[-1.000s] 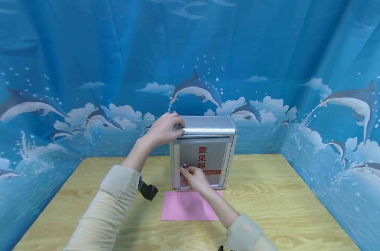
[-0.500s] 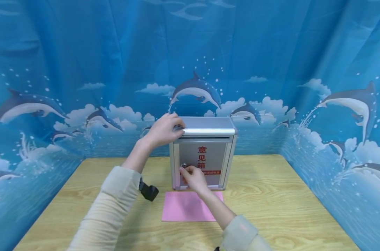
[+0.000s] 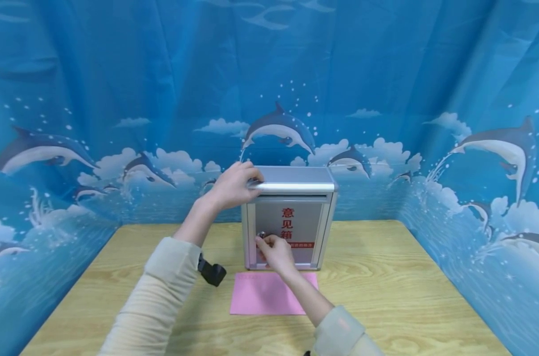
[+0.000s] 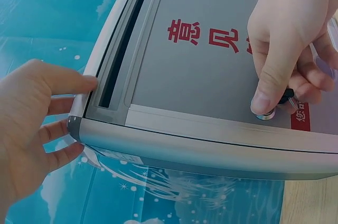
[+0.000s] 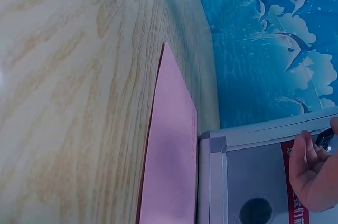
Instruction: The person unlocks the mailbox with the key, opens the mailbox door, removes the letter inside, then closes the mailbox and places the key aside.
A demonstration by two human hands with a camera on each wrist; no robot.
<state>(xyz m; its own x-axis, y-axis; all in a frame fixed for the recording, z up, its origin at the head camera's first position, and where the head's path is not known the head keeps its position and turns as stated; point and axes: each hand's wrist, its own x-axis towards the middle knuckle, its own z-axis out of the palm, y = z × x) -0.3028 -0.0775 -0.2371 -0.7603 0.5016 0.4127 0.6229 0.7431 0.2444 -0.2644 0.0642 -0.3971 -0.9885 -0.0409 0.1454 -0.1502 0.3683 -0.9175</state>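
Observation:
A silver-grey suggestion box [image 3: 311, 222] with red characters stands upright on the table, its front door closed. My left hand [image 3: 236, 185] grips the box's upper left corner; in the left wrist view, a digit lies on the front edge and other fingers [image 4: 60, 131] reach round the side. Low on the left side of the door, my right hand [image 3: 276, 252] pinches a key [image 4: 287, 96] with a black head at the round lock [image 4: 265, 114]. The thumb and fingers hide most of the key. In the right wrist view, part of the key's dark head [image 5: 325, 137] shows between the fingertips.
A pink envelope-like sheet [image 3: 269, 296] lies flat on the wood-grain table [image 3: 376, 296], just in front of the box. Behind and on both sides hangs a blue curtain [image 3: 162, 74] with dolphins. A dark slot [image 4: 127, 44] runs across the box front near its top.
My right forearm has shifted slightly to the left, while the right fingers stay at the lock. My left hand keeps its hold on the box corner.

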